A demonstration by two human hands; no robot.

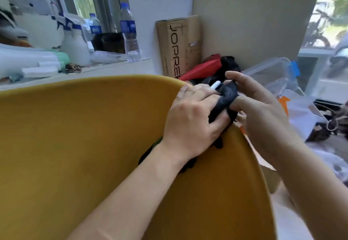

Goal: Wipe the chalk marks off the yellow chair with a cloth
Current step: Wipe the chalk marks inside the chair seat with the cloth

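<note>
- You looked mid-wipe, or just bunching up for it. Your left hand had its fingers curled over the dark cloth and was pressing it onto the top right rim of the yellow chair.
- Your right hand was half closed, with thumb and fingers pinching the same cloth from the other side.
- A white stick, probably chalk, poked out by the fingertips. I couldn't tell which hand had it.
- I couldn't make out any chalk marks on the shell, so how much was left is a guess. I'd say the next move needed a flat pad of cloth and firm strokes along the rim.
- There was clutter just behind that rim: a cardboard box, something red and a clear plastic tub. The water bottles sat on the sill, well apart.
- That stick looked like the thing to put down first, or it could re-mark the chair.
</note>
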